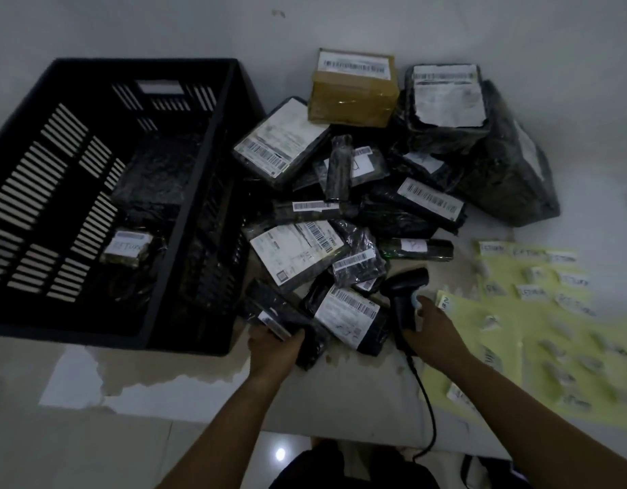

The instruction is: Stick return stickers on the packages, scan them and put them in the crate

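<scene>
Ahead of both hands: pile of black plastic-wrapped packages [340,213] plus 1 brown taped cardboard box [354,97], most showing barcode labels only. Left hand [271,344] has fingers curled round 1 long black wrapped parcel [276,315] at the pile's near edge. Right hand [433,324] grips the black corded handheld scanner [409,287], nose toward the pile. Black slatted plastic crate [142,63] sits left of the left hand; I count at least 2 packages inside, 1 with a handwritten white sticker [126,247]. Yellow sticker sheets [552,340] lie right of the right hand, many unused. I'd call it early: bulk not yet stickered, scanned, crated.
</scene>
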`<state>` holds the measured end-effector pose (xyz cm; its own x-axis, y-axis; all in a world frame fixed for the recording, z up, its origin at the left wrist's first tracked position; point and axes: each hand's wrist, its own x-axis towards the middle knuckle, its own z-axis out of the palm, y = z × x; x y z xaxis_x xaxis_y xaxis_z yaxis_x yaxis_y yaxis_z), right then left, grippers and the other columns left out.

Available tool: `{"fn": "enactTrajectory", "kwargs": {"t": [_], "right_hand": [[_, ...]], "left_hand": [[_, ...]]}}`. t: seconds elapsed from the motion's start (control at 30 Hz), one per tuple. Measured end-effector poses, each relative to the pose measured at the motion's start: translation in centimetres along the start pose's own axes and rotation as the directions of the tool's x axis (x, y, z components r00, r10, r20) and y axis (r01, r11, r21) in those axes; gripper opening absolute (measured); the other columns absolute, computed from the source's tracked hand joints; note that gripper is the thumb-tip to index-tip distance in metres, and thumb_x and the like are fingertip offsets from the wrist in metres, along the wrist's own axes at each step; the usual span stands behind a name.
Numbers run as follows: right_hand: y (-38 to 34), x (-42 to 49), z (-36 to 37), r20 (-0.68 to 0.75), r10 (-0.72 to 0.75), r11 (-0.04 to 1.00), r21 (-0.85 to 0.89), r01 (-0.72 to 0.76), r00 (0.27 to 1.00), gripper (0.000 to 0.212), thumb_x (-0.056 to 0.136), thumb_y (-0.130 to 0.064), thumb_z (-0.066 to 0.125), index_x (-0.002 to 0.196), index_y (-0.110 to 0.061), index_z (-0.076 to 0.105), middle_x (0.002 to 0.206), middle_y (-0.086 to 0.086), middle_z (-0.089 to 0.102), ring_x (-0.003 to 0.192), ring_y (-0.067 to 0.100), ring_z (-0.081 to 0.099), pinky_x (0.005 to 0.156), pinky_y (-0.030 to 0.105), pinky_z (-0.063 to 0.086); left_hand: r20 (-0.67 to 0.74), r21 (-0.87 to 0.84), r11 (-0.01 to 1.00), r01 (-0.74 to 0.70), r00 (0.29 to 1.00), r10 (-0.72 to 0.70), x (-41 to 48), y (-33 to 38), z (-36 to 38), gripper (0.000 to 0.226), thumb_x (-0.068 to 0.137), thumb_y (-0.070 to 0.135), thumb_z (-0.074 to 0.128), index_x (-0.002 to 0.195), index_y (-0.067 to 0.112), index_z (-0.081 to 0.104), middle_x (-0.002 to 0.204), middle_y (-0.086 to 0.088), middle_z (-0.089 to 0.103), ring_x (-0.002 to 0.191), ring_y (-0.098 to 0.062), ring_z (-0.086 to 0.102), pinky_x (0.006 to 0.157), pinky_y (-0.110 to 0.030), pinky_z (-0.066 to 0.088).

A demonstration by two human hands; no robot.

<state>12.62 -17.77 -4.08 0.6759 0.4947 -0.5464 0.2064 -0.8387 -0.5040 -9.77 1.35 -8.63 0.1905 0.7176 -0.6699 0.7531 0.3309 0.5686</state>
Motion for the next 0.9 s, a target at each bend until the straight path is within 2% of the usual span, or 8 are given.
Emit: {"fn": "enactTrajectory", "kwargs": {"t": [0.07,0.17,0.23,0.33,0.47,0.57,0.73,0.9], "right_hand": [[-0.2,0.4,0.4,-0.012,-0.004,1.000,0.001,0.004,1.000,0.061,0.085,-0.022,0.068,0.139,-0.011,0.041,0.120,0.017,0.061,0.103,0.034,0.061,0.079,0.042,0.054],[-0.9,0.6,1.0,-0.041,0.020,1.000,0.013,-0.019,0.999,0.069,0.082,-0.025,0.072,0.141,-0.012,0.039,0.123,0.017,0.060,0.106,0.034,0.062,0.079,0.039,0.053],[-1.5,0.7,1.2,-0.046,0.034,0.999,0.014,-0.033,0.998,0.066,0.082,-0.025,0.073,0.138,-0.009,0.040,0.119,0.016,0.062,0.101,0.033,0.064,0.073,0.036,0.051],[-1.7,0.9,1.1,-0.028,0.052,0.999,-0.001,-0.052,0.998,0.065,0.084,-0.023,0.073,0.138,-0.007,0.039,0.117,0.017,0.063,0.099,0.034,0.064,0.068,0.032,0.044],[-1.9,0.4,0.3,-0.029,0.067,0.998,0.009,-0.067,0.997,0.076,0.083,-0.025,0.076,0.145,-0.010,0.035,0.121,0.015,0.063,0.097,0.032,0.064,0.069,0.031,0.046],[-1.8,-0.8,-0.2,-0.054,0.059,0.993,0.109,-0.053,0.997,0.069,0.080,-0.022,0.078,0.139,-0.013,0.043,0.113,0.011,0.066,0.080,0.022,0.059,0.067,0.028,0.047],[-1.0,-3.4,-1.0,-0.061,0.060,0.951,0.308,-0.038,0.996,0.063,0.084,-0.024,0.073,0.139,-0.023,0.043,0.113,0.008,0.065,0.085,0.022,0.064,0.066,0.030,0.046],[-0.7,-6.5,-3.3,-0.008,0.030,0.889,0.457,-0.023,1.000,0.034,0.092,-0.014,0.060,0.119,-0.032,0.047,0.102,0.007,0.063,0.081,0.036,0.066,0.070,0.051,0.052]], "left_hand": [[-0.060,0.031,0.999,0.023,0.998,-0.021,-0.1,0.9,0.3,0.121,0.046,0.072,0.073,0.144,0.004,0.048,0.142,-0.017,0.053,0.125,-0.030,0.056,0.092,-0.030,0.048],[-0.095,0.056,0.995,0.088,0.992,-0.082,-0.9,1.9,0.7,0.110,0.076,0.047,0.087,0.153,-0.003,0.027,0.156,-0.022,0.036,0.141,-0.033,0.040,0.098,-0.027,0.036],[-0.055,-0.104,0.990,0.100,0.993,-0.106,0.3,0.5,1.1,0.095,0.075,0.026,0.092,0.144,-0.006,0.036,0.146,-0.022,0.051,0.130,-0.031,0.054,0.094,-0.025,0.040],[-0.041,-0.199,0.972,0.125,0.990,-0.136,1.0,-1.0,0.7,0.090,0.054,0.039,0.096,0.124,-0.004,0.059,0.124,-0.018,0.068,0.108,-0.029,0.069,0.090,-0.036,0.055],[0.045,-0.228,0.966,0.118,0.993,-0.110,0.2,-0.7,0.2,0.033,0.073,0.026,0.089,0.097,0.012,0.072,0.113,-0.014,0.075,0.098,-0.029,0.070,0.091,-0.038,0.055],[-0.024,-0.261,0.954,0.150,0.987,-0.161,-0.5,0.7,1.1,0.082,0.064,0.042,0.096,0.119,0.000,0.053,0.118,-0.009,0.065,0.108,-0.029,0.065,0.093,-0.039,0.055],[0.086,-0.414,0.886,0.211,0.978,-0.193,-1.8,2.0,2.1,0.113,0.057,0.043,0.095,0.142,0.001,0.034,0.126,-0.010,0.063,0.107,-0.027,0.065,0.095,-0.040,0.055],[0.201,-0.498,0.829,0.254,0.964,-0.174,-6.4,1.9,-0.2,0.052,0.095,0.017,0.073,0.131,0.017,0.035,0.108,-0.009,0.061,0.092,-0.028,0.063,0.078,-0.043,0.057]]}}
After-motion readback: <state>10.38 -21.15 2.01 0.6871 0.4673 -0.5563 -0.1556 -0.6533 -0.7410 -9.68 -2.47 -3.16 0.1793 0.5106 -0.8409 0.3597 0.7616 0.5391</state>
